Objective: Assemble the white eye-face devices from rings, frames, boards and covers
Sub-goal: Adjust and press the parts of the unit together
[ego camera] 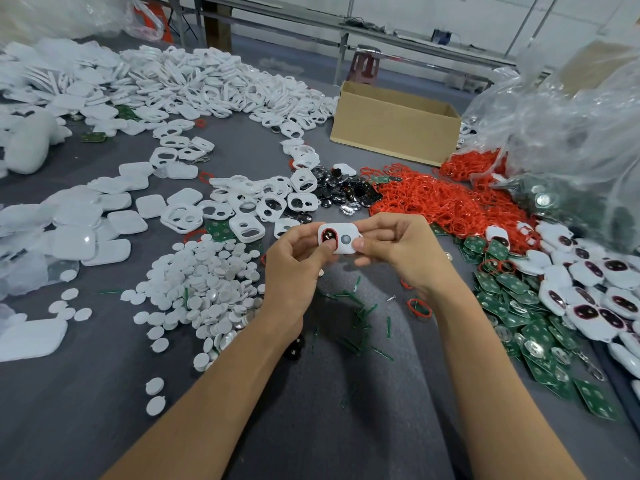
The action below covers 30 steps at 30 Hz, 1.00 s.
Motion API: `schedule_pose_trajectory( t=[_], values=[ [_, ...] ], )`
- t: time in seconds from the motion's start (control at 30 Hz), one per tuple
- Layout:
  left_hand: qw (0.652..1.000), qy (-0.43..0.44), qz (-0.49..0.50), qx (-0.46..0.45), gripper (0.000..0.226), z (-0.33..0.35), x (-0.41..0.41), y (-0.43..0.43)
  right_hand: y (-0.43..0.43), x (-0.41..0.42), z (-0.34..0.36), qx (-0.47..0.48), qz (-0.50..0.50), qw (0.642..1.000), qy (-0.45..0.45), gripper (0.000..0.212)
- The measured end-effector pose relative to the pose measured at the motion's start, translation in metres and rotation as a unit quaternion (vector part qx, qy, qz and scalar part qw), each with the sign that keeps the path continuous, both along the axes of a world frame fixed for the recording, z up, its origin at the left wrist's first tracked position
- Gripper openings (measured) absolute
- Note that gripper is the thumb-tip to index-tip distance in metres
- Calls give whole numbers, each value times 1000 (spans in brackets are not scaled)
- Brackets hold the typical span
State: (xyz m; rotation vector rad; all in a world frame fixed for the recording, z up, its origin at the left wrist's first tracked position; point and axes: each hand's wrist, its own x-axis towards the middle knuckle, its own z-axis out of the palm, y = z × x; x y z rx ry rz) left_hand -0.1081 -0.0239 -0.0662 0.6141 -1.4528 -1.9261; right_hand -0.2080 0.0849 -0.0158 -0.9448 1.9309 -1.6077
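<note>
Above the grey table (104,410), a person's left grip (294,268) and right grip (398,251) pinch one white eye-face device (341,240) between thumbs and fingertips, held up at centre. One eye opening is rimmed in red. Red rings (440,202) and green boards (512,299) lie heaped to the right.

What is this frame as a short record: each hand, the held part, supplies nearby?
left hand: pinches small white plastic eye-face device, left side
right hand: pinches the same device, right side
device: red-ringed dark oval opening, grey round spot beside it
near left: heap of white round discs
near right: green circuit boards, heap of red rings
behind: open brown cardboard box
</note>
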Motion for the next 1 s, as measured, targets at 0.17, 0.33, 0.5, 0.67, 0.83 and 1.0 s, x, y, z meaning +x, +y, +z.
schedule_pose_trajectory(
  t=[0.17,0.33,0.5,0.67,0.83,1.0],
  values=[
    [999,-19,15,-45,26,0,0,2,-2,4,0,2,6,1000,-5,21],
    [997,-23,37,-59,23,0,0,2,-5,6,2,36,-12,998,57,18],
    [995,-35,45,-80,23,1,-1,0,-8,9,6,92,-56,983,148,19],
    [992,-50,54,-105,22,-1,-1,0,-16,14,4,165,-62,948,264,8],
    [989,-77,54,-111,27,-3,0,-1,-17,16,2,242,-19,901,359,16],
    [978,-89,47,-183,32,-1,1,4,-14,11,0,309,-25,871,382,25]
  ],
)
